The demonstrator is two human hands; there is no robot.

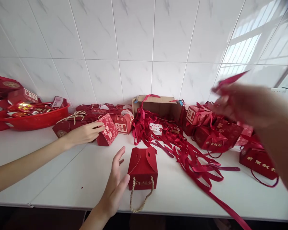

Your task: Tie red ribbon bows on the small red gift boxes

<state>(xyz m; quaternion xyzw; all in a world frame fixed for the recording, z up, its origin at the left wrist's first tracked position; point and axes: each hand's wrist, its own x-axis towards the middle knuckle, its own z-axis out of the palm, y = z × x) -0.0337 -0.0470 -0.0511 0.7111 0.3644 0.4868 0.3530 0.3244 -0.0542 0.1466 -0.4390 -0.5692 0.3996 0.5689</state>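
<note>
In front of me a red gift box [143, 167] with a folded top and a loose rope handle [140, 209] stands on the white table. My left hand [112, 185] is open beside its left side, thumb tip at the box edge. My right hand [240, 100] is raised at the right, blurred by motion, its fingers closed on a red strip that looks like ribbon [232, 79]. A tangled heap of red ribbons [146, 123] spills from a cardboard box [156, 99] and trails to the table's front edge.
From the left, another person's hand [90, 131] grips a patterned red box [108, 129]. A red basin [45, 119] of wrapped items stands far left. More red boxes [122, 124] line the tiled wall, and several with handles [259, 161] stand at the right.
</note>
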